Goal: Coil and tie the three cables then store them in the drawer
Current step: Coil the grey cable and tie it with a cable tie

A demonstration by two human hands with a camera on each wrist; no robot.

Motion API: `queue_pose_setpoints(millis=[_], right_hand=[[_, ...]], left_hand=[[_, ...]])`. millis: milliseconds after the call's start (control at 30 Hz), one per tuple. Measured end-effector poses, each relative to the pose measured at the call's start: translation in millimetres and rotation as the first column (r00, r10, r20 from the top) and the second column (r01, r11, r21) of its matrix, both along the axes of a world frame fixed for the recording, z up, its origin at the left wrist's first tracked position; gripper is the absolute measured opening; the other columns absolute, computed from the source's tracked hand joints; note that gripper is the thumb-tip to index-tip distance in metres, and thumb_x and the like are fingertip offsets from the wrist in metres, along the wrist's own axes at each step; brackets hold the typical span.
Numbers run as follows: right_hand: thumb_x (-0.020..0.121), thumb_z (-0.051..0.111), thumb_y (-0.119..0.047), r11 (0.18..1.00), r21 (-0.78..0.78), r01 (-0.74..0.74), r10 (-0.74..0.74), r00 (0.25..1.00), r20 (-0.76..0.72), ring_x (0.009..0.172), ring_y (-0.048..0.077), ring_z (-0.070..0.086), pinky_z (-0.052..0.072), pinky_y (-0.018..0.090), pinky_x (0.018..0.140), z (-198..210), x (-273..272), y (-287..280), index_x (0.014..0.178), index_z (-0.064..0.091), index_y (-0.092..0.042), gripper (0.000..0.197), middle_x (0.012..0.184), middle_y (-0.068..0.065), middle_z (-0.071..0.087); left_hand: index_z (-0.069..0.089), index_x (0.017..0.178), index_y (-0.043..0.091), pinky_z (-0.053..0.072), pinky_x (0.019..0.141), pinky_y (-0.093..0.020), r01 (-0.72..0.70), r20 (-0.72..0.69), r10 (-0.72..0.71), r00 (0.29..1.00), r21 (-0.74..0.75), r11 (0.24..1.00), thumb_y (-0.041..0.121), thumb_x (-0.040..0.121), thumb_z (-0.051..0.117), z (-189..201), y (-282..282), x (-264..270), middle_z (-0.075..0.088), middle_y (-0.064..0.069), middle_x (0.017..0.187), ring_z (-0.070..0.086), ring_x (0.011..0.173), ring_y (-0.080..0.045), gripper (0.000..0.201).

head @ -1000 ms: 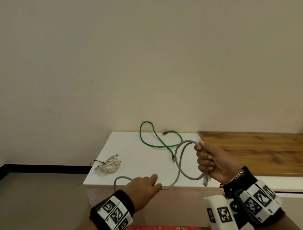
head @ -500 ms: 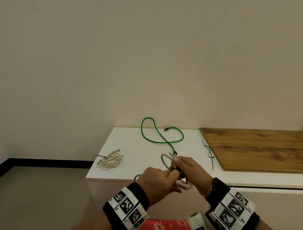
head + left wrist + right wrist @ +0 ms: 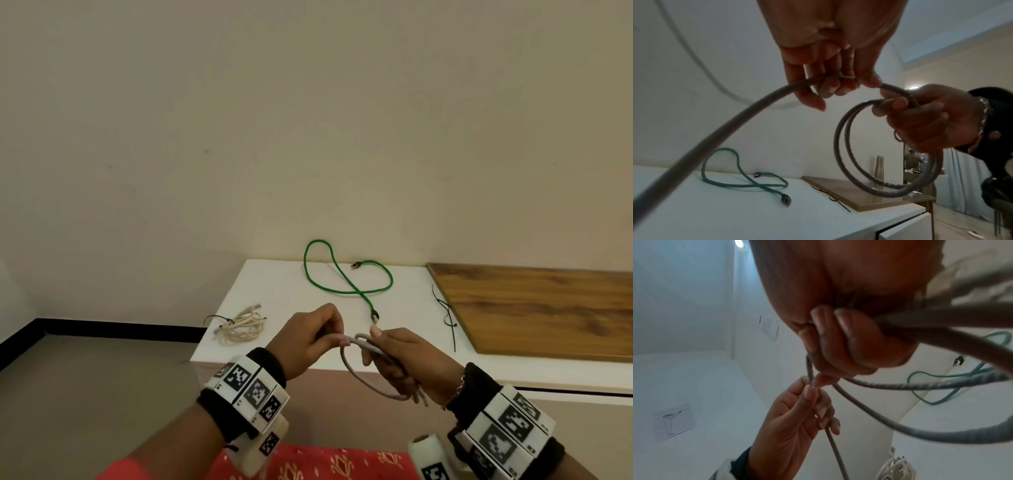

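- Since half a second ago our hands have drawn slightly apart and lifted, and the loops of the grey braided cable (image 3: 371,377) now hang below the right hand instead of bunching between both fists; a second ago the left hand was still down on the surface with the cable trailing across it.
- Our left hand (image 3: 310,337) pinches the free run of the grey cable between thumb and curled fingers, and in the left wrist view that run sweeps down and away from it.
- Our right hand (image 3: 407,359) is closed round the gathered coil; the left wrist view shows two loops hanging from its grip.
- Both hands hold the cable in the air, in front of the near edge of the white rectangular surface (image 3: 274,294).
- On that surface the loose green cable (image 3: 346,279) lies in a figure-of-eight near the back wall, both its plugs free.
- At the surface's left end sits the cream cable bundle (image 3: 239,327), already coiled and bound with a dark tie.
- Thin black cable ties (image 3: 447,317) lie just beside the brown wooden board (image 3: 534,308), which covers the surface to the right.
- A dark seam runs below the surface's front edge on the right, above a white cabinet front (image 3: 906,227).
- Behind stands a plain beige wall (image 3: 308,120) with a black skirting strip (image 3: 102,327) above a grey floor (image 3: 85,394).
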State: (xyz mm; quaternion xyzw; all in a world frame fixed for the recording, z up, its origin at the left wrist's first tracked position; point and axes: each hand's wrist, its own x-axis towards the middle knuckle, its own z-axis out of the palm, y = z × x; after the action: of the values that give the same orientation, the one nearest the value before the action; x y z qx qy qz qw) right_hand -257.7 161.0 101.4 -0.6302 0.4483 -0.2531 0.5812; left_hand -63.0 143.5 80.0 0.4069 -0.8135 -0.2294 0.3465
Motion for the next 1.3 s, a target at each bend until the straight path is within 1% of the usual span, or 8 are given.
queue_pose_setpoints(millis=[167,300,567,767,867,967,1067,1300], right_hand=[[0.078,0.043,-0.053,0.989,0.033,-0.141,0.139,0.989,0.056,0.036,0.004,0.022,0.02,0.014,0.036,4.0,0.9,3.8,0.069,0.056,-0.012,0.044,0.044,-0.008,0.03],[0.081,0.044,-0.044,0.984,0.168,-0.066,0.017,0.96,0.278,0.03,0.003,0.019,0.016,0.013,0.031,13.7,-11.9,-5.8,0.059,0.046,-0.017,0.036,0.039,-0.009,0.026],[0.082,0.048,-0.042,0.93,0.364,-0.039,-0.168,0.838,0.519,0.023,0.001,0.024,0.021,0.012,0.026,19.0,-34.5,-22.4,0.053,0.048,-0.017,0.039,0.034,-0.01,0.03],[0.048,0.089,-0.028,0.888,0.418,-0.194,-0.198,0.657,0.727,0.031,0.005,0.014,0.027,0.016,0.025,19.5,-41.8,-25.9,0.055,0.052,-0.014,0.041,0.034,-0.007,0.033],[0.062,0.081,-0.035,0.881,0.449,-0.15,-0.285,0.588,0.757,0.035,0.005,0.013,0.029,0.017,0.027,21.1,-41.2,-25.7,0.054,0.053,-0.012,0.037,0.035,-0.007,0.031],[0.087,0.046,-0.043,0.876,0.483,-0.014,-0.395,0.553,0.733,0.029,0.004,0.023,0.031,0.017,0.029,19.1,-35.7,-25.8,0.055,0.052,-0.012,0.045,0.037,-0.006,0.034],[0.09,0.04,-0.043,0.877,0.48,0.009,-0.413,0.525,0.745,0.031,0.007,0.035,0.036,0.019,0.033,17.3,-25.8,-22.2,0.059,0.053,-0.011,0.046,0.042,-0.005,0.036],[0.095,0.027,-0.041,0.901,0.431,0.043,-0.371,0.592,0.716,0.038,0.007,0.038,0.038,0.019,0.041,8.8,-8.7,-12.3,0.07,0.045,-0.013,0.042,0.048,-0.004,0.038]], left_hand=[[0.046,0.069,0.026,0.038,0.042,-0.014,-0.097,-0.176,0.109,0.978,0.08,0.992,0.018,0.085,0.061,-8.9,-1.3,-7.4,0.047,0.007,0.057,0.041,0.049,-0.006,0.023],[0.049,0.071,0.019,0.043,0.044,-0.025,-0.114,-0.236,0.164,0.958,0.211,0.971,0.014,0.092,0.049,-15.1,-5.6,-1.7,0.042,0.004,0.053,0.04,0.045,-0.007,0.022],[0.044,0.094,0.035,0.047,0.055,-0.016,-0.072,-0.175,0.101,0.979,0.169,0.983,0.005,0.09,0.046,-31.5,9.1,10.1,0.062,0.012,0.057,0.052,0.046,-0.007,0.03],[0.065,0.101,0.01,0.043,0.063,-0.008,0.065,0.057,-0.069,0.996,0.074,0.995,-0.006,0.077,0.035,-39.9,20.7,-6.2,0.061,0.01,0.085,0.055,0.075,-0.003,0.041],[0.066,0.097,0.018,0.046,0.071,-0.013,0.093,0.164,-0.084,0.983,-0.048,0.995,0.01,0.085,0.051,-43.7,26.5,-14.3,0.066,-0.006,0.09,0.057,0.082,-0.009,0.021],[0.063,0.094,0.033,0.053,0.062,-0.021,0.095,0.116,-0.084,0.99,-0.089,0.991,0.025,0.084,0.056,-47.1,32.8,-21.3,0.056,0.004,0.081,0.052,0.076,-0.007,0.015],[0.057,0.09,0.041,0.058,0.068,-0.034,0.061,0.063,-0.046,0.997,-0.261,0.963,0.028,0.084,0.057,-38.7,37.1,-32.5,0.052,0.014,0.088,0.056,0.08,-0.011,0.015],[0.047,0.081,0.029,0.039,0.065,-0.004,-0.07,-0.124,0.035,0.992,-0.29,0.955,0.05,0.073,0.058,-28.3,44.5,-45.2,0.064,0.001,0.078,0.044,0.072,0.008,0.025]])
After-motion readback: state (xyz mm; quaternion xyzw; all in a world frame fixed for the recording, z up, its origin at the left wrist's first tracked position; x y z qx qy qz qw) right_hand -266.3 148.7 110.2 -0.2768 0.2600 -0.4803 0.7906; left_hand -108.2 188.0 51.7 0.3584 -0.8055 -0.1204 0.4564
